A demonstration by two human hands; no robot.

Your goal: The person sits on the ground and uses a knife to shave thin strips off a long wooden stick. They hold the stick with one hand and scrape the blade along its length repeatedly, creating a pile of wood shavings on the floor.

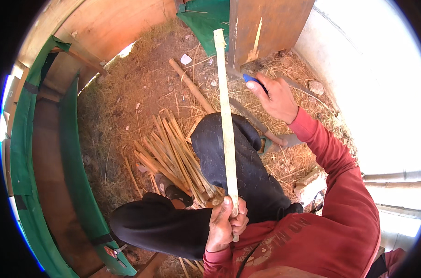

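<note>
My left hand [226,222] grips the near end of a long pale bamboo strip [225,106] that points away from me, up over my dark-trousered knee [229,143]. My right hand [275,97], in a red sleeve, is raised to the right of the strip and holds a blue-handled tool [250,78]; its blade is hidden. A pile of split bamboo sticks [171,155] lies on the ground just left of my knee.
Dry straw covers the ground. A whole bamboo pole [192,85] lies beyond the pile. A wooden board [266,23] stands at the top, green sheeting [203,16] beside it. Curved wood and green panels [78,185] run along the left. A pale brick [307,185] lies at right.
</note>
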